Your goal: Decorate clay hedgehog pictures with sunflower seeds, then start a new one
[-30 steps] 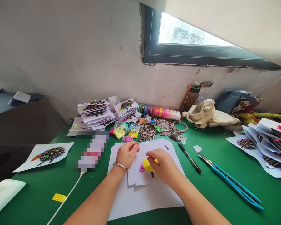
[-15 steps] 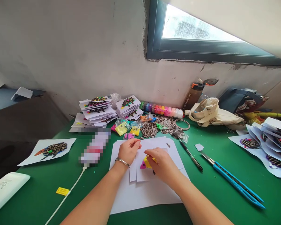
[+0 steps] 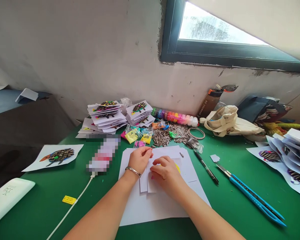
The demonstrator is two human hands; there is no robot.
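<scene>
My left hand (image 3: 140, 162), with a metal bangle at the wrist, rests at the upper left of the small white paper sheets (image 3: 143, 185). Its thumb and fingertips are pinched together; anything between them is too small to make out. Just to its right, my right hand (image 3: 167, 175) arches low over the top sheet, fingers bent and apart. Yellow modelling clay (image 3: 177, 168) peeks out past its knuckles, and most of the clay shape is covered by the hand. A single sunflower seed (image 3: 181, 154) lies on the large white paper (image 3: 137, 211) beneath.
Behind the paper are a heap of sunflower seeds (image 3: 161, 137), bagged clay (image 3: 133, 136) and a tape roll (image 3: 196, 133). A pen (image 3: 206, 167) and blue craft knife (image 3: 256, 195) lie right. Stacked seed pictures (image 3: 106, 116) stand back left; a white cable (image 3: 71, 208) crosses the left.
My right hand has turned and shifted over the clay shape, so its pink end is now mostly covered and a yellow edge shows on the right. The left hand keeps its pinch. The view has shifted slightly.
</scene>
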